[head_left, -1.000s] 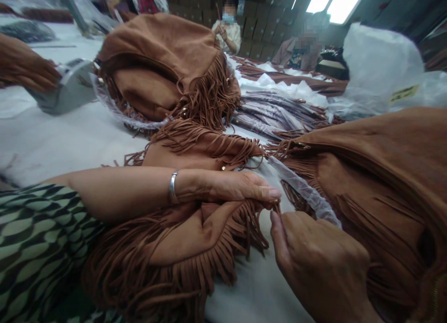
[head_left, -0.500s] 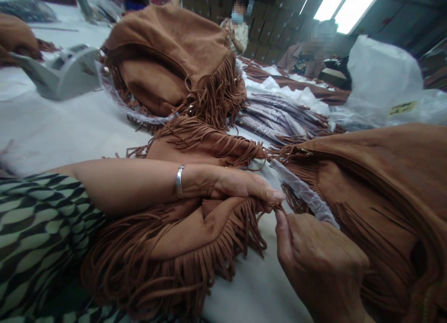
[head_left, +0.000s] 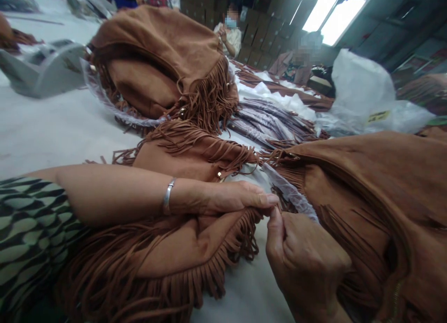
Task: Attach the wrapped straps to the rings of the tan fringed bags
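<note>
A brown suede-like bag with long fringe [head_left: 181, 262] lies in front of me, partly under my left forearm. My left hand [head_left: 240, 196], with a silver bracelet at the wrist, is closed on the far right corner of this bag. Fingertip to fingertip with it, my right hand [head_left: 307, 253] pinches something small at that corner, hidden between thumb and finger. Another flat fringed brown piece [head_left: 167, 162] with a small gold-coloured metal fitting lies just beyond my left wrist. Right of my right hand is a larger brown bag [head_left: 377, 174] with a zipper.
A stuffed fringed bag [head_left: 160, 48] stands across the white table [head_left: 45, 127], left of a plastic-wrapped bundle of strips [head_left: 272, 120]. A grey tape dispenser [head_left: 45, 67] is at the left, a white plastic bag [head_left: 363, 81] at the back right. Several people are beyond the table.
The view has shifted slightly, so most things sit further left. Both hands stay together at the bag's corner, still pinching. The gold-coloured fitting beyond my left wrist now shows.
</note>
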{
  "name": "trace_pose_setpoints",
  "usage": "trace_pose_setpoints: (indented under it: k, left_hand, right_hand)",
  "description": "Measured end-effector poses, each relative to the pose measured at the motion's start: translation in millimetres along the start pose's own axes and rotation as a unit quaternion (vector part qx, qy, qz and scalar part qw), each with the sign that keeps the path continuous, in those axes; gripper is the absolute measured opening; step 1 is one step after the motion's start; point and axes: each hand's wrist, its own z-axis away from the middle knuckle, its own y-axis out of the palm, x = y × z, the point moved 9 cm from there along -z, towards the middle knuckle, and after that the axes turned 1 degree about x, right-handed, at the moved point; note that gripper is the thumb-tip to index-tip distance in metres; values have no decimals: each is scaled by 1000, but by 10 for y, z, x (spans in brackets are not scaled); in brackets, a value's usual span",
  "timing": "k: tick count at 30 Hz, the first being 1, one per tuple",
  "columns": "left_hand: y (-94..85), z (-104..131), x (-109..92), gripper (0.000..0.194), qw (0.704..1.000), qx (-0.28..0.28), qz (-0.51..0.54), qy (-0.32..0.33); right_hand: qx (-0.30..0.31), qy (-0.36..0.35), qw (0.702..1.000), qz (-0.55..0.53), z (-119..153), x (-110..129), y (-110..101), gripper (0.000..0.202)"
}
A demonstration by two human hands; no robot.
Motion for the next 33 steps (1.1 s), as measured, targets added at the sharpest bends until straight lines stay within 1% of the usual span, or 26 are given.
trace_pose_setpoints:
  k: [3,5,6,8,10,12,13,15,17,19,20,23,24,25,27,29,31,33]
  left_hand:
    - [-53,-7,59,27,999,-2,27,-41]
    - [-94,-17,109,31,997,2,21,-76]
    - [-95,-19,142,34,995,14,10,-99]
    - [-83,-19,182,41,991,41,-20,-128]
    - [-88,-24,157,46,990,48,-61,-121]
    - [-118,-26,76,46,988,30,-126,-89]
    - [-122,-18,35,43,984,24,-161,-76]
    - [-91,7,-39,37,973,32,-222,-56]
    - [-38,31,-130,31,961,50,-270,-25]
    - [9,46,-206,28,941,63,-332,6]
    - [20,49,-232,27,929,63,-365,18]
    - [31,47,-261,24,900,57,-431,31]
    - [28,46,-268,24,895,54,-442,34]
    - [23,45,-273,25,891,54,-449,35]
    - [2,44,-282,28,889,59,-453,33]
    - [-25,40,-265,29,893,80,-443,16]
    - [-36,43,-198,30,904,123,-408,-24]
    - [-26,58,-125,32,914,169,-364,-63]
  right_hand:
    - [9,3,999,-41,4,-55,32,36]
    - [30,4,992,-120,-1,-125,54,35]
    - [51,3,984,-170,-8,-156,77,35]
    - [106,6,958,-267,-20,-215,143,34]
    - [151,45,928,-337,-16,-317,225,31]
    - [181,115,897,-387,25,-445,326,30]
    - [191,149,881,-406,58,-500,375,31]
    - [206,207,852,-434,133,-578,462,33]
    - [205,244,837,-445,185,-631,503,35]
    - [223,255,831,-440,214,-638,535,37]
    - [249,246,829,-436,225,-606,562,37]
    - [355,174,819,-416,271,-431,652,36]
    - [378,149,817,-409,286,-380,667,36]
    - [388,135,818,-403,292,-349,672,35]
    - [376,128,830,-392,280,-332,656,34]
    - [347,120,852,-373,244,-323,606,34]
    - [328,91,871,-354,212,-279,551,33]
    - [332,61,869,-362,203,-214,525,32]
